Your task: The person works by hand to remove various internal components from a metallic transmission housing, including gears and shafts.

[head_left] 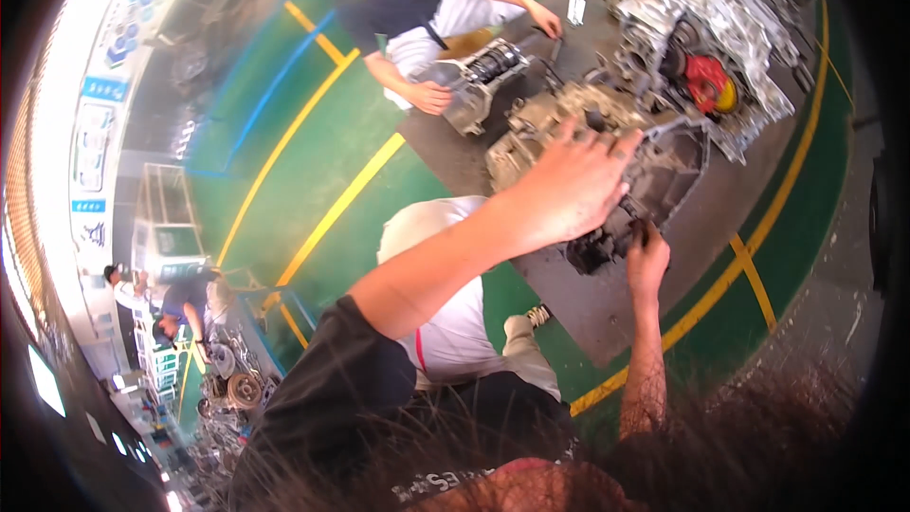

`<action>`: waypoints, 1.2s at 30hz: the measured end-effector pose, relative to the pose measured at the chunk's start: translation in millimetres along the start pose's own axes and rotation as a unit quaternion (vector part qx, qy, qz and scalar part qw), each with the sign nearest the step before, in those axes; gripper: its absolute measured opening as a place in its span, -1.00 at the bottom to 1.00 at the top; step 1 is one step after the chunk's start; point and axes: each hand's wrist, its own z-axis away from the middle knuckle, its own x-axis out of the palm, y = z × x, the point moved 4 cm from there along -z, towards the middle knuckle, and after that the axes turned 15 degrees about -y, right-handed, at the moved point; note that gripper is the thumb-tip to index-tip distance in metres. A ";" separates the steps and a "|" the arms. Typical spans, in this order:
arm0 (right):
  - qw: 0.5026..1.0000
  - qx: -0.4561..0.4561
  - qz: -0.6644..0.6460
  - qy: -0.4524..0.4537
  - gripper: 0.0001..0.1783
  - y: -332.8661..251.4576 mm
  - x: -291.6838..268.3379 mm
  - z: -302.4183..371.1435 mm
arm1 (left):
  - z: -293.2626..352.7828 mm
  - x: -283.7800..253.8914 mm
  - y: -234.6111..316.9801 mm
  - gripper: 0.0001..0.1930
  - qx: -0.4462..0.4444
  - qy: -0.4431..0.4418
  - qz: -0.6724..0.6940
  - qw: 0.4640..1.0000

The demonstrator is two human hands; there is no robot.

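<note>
A large metal gearbox housing (545,128), tan and dirty on one side and hollow on the other, lies on a grey mat in front of me. My left hand (583,180) is over its top, fingers spread toward the far side; whether the fingertips press on the metal I cannot tell. At the near right edge of the housing, my right hand (649,261) is closed by a dark part (597,251). What its fingers hold is hidden.
Across the mat (602,332) a crouching person (398,0) has both hands around a smaller cast housing (479,85). More silver castings (720,19) stand at far right, one with a red-and-yellow part (711,85). Yellow lines (341,199) cross the green floor. Other people (185,308) bend over parts at left.
</note>
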 end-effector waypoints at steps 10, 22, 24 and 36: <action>0.609 0.212 -0.750 -0.147 -0.82 43.6 36.9 -1.4 | -10.2 6.0 1.3 -0.36 -0.005 0.015 -0.026 1.000; 0.701 0.130 -0.702 0.006 -0.75 32.5 64.9 15.4 | -11.3 8.3 0.1 -0.37 -0.004 -0.009 -0.019 1.000; 0.849 0.155 -0.505 -0.007 -0.72 37.6 49.7 12.7 | -10.7 6.9 -0.4 -0.38 0.004 -0.004 -0.008 1.000; 0.973 0.072 -0.140 0.168 -0.72 -15.1 16.8 21.2 | -13.1 -0.4 -0.6 -0.41 0.029 0.007 -0.013 0.999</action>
